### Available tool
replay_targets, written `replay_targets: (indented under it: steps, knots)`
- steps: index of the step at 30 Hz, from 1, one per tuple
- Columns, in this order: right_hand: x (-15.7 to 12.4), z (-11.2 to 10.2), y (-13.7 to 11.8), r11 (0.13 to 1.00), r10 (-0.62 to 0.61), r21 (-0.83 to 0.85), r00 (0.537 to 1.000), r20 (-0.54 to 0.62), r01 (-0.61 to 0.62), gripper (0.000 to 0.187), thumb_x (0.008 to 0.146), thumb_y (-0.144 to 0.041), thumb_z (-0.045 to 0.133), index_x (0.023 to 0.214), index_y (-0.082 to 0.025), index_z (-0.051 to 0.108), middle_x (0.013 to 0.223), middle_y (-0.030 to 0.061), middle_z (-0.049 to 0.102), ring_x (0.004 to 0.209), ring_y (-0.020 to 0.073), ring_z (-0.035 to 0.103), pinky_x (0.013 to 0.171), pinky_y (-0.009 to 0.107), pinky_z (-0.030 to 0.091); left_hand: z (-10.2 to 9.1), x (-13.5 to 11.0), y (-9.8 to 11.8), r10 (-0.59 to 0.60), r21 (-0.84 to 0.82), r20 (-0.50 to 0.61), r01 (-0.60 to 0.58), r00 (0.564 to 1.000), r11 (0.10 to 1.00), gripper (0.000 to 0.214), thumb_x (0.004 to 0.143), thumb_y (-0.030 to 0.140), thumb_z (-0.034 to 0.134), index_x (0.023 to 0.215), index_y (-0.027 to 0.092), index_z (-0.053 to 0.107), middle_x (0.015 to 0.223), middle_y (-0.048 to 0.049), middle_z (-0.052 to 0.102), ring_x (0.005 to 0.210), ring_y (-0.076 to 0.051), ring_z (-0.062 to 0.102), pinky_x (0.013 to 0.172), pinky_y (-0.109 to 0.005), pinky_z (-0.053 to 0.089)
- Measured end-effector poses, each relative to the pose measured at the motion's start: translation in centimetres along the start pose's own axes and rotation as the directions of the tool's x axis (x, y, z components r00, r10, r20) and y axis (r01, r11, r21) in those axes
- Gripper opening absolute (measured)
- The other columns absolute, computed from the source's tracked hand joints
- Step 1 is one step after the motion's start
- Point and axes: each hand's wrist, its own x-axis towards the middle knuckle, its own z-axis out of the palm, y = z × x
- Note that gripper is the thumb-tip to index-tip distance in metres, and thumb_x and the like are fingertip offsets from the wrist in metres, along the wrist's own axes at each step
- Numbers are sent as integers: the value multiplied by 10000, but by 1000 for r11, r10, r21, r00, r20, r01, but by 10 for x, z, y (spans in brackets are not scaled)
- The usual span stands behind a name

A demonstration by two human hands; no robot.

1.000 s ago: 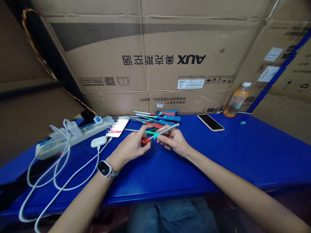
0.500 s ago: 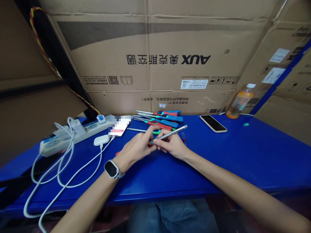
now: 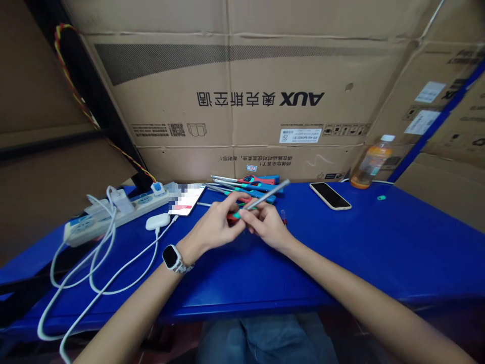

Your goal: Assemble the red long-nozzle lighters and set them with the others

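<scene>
"Sitting nearest to us, what is there?"

"Knees in blue denim (image 3: 265,338), under the rim of a blue table (image 3: 322,263). Then a watch (image 3: 171,257) on the left wrist, its dark face too small to read."

"And the hands?"

"The left hand (image 3: 220,225) curls round the red handle of a long lighter (image 3: 267,196). The right hand (image 3: 271,227) pinches the same lighter between thumb and fingers, near the green collar where the metal tube starts. They have it above the table, tube slanting up to the right. Some fingertips are hidden."

"What lies around them?"

"On the left, a white earphone case (image 3: 158,221) on a cable. Just past the right hand, a small red screwdriver (image 3: 284,217), partly covered. Beyond, a lit tablet (image 3: 192,198), partly blurred into blocks, beside a power strip (image 3: 146,200). A heap of lighters (image 3: 261,186), red and blue, lies behind the hands. Right of it, a phone (image 3: 330,195) with a black screen, then a bottle (image 3: 372,162) of orange drink, its label unreadable."

"Any writing?"

"On the cardboard (image 3: 341,60) at the back, upside down: bold AUX, then 奥克斯空调. Lower, 师傅您辛苦了 and 谢谢您. A white label (image 3: 300,135) shows 25; its code is too small. The number on a blue-edged sticker (image 3: 251,168) is unclear."
</scene>
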Motion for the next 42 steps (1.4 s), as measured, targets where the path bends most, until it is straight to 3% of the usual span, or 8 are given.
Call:
replay_targets:
  steps: [7, 13, 19, 23, 26, 30, 34, 42]
  knots:
    - [-11, -13, 5, 990, 78, -126, 984, 158, -58, 391, 890, -586, 546, 896, -195, 558, 824, 30, 621, 720, 142, 564, 530, 225, 437, 4, 34, 4, -194, -668, -139, 53, 971, 743, 365, 933, 526, 521, 1030, 179, 582, 582, 79, 440, 386, -66, 455, 384, -188, 391]
    - [-16, 1, 11, 990, 139, -8, 944, 298, -143, 455, 933, -642, 432, 924, -199, 534, 763, 27, 673, 708, 164, 653, 730, 312, 518, 24, 43, -1, -365, -826, -236, 13, 901, 564, 366, 908, 565, 543, 887, 202, 503, 603, 74, 442, 489, -80, 509, 476, -190, 456]
    - [-18, -18, 10, 979, 193, 31, 966, 172, -201, 439, 900, -640, 495, 922, -202, 488, 654, -43, 533, 522, 116, 523, 512, 250, 446, 4, 19, -18, -346, -654, -296, 75, 890, 753, 422, 891, 601, 514, 878, 183, 576, 761, -32, 658, 719, -173, 621, 640, -275, 485]
    - [-30, -48, 3, 925, 128, -375, 980, 150, -63, 322, 956, -517, 494, 1039, -210, 546, 702, -41, 495, 589, 114, 440, 552, 243, 359, -19, -29, -26, -341, -266, -457, 240, 822, 934, 414, 917, 493, 528, 637, 187, 530, 625, -4, 561, 614, -143, 522, 631, -280, 420]
    - [-39, -56, -5, 804, 156, -595, 965, 212, 1, 249, 966, -446, 505, 1059, -219, 547, 748, -24, 544, 629, 136, 463, 605, 271, 364, -24, -54, -21, -110, 30, -658, 172, 745, 985, 416, 952, 364, 503, 582, 204, 400, 554, 31, 410, 539, -120, 394, 581, -282, 350]
    - [-44, -41, -11, 610, 135, -772, 938, 320, 176, 204, 964, -376, 516, 1067, -206, 557, 1033, 67, 616, 869, 203, 529, 816, 366, 398, -18, -47, -4, 217, 267, -122, -178, 969, 947, 238, 909, 302, 576, 703, 200, 514, 687, -7, 572, 674, -155, 517, 673, -298, 418]
    - [-40, -27, -6, 495, 125, -823, 914, 385, 279, 234, 958, -368, 513, 1099, -187, 556, 1070, 103, 580, 970, 248, 502, 873, 421, 396, -5, -24, -3, 121, 313, 275, -207, 954, 927, 232, 875, 419, 639, 981, 214, 628, 1034, -51, 650, 972, -223, 585, 876, -363, 439]
    - [-37, -40, 0, 579, -10, -783, 963, 271, 226, 260, 885, -319, 622, 1129, -235, 589, 1085, 64, 590, 1060, 240, 506, 949, 436, 376, 6, -18, -27, -27, 312, 347, -88, 938, 946, 195, 853, 389, 661, 939, 216, 634, 989, -23, 681, 935, -223, 618, 822, -341, 451]
